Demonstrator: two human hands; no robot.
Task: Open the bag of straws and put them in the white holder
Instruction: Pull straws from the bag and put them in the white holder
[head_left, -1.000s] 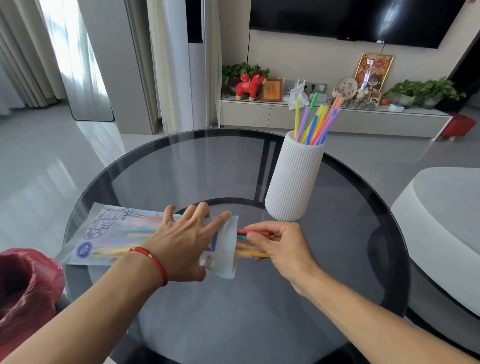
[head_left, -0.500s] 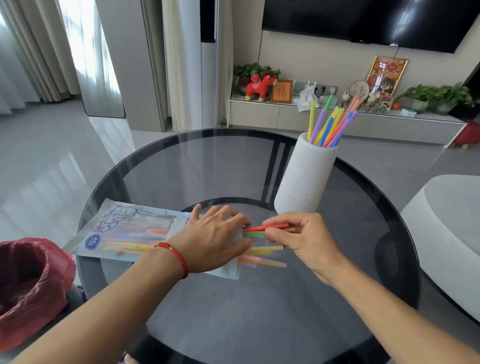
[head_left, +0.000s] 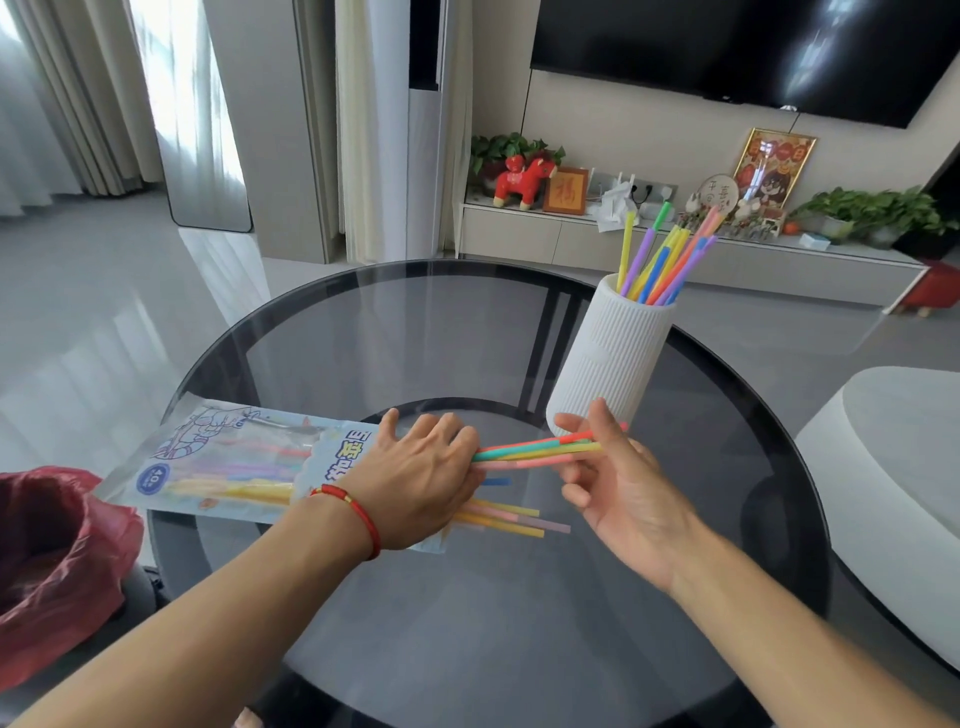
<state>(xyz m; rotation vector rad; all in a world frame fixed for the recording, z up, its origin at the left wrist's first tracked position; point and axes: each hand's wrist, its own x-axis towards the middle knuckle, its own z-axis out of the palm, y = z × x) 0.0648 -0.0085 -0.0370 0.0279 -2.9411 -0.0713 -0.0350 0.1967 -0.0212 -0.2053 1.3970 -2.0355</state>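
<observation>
The straw bag (head_left: 228, 462) lies flat on the round glass table (head_left: 519, 597), its open mouth pointing right. My left hand (head_left: 415, 478) presses flat on the mouth end of the bag. My right hand (head_left: 613, 483) pinches a small bundle of coloured straws (head_left: 530, 449) between thumb and fingers, drawn partway out of the bag. Several more straws (head_left: 509, 517) stick out of the mouth and lie on the glass. The white ribbed holder (head_left: 613, 353) stands upright just behind my right hand, with several straws (head_left: 660, 260) in it.
A red plastic bag (head_left: 52, 561) sits off the table's left edge. A white rounded seat (head_left: 893, 467) stands to the right. A low TV cabinet (head_left: 675, 244) with ornaments and plants runs along the far wall.
My right hand has pulled a bundle of straws further out of the bag toward the right. More straws have slid out onto the glass. My left hand stays pressed on the bag.
</observation>
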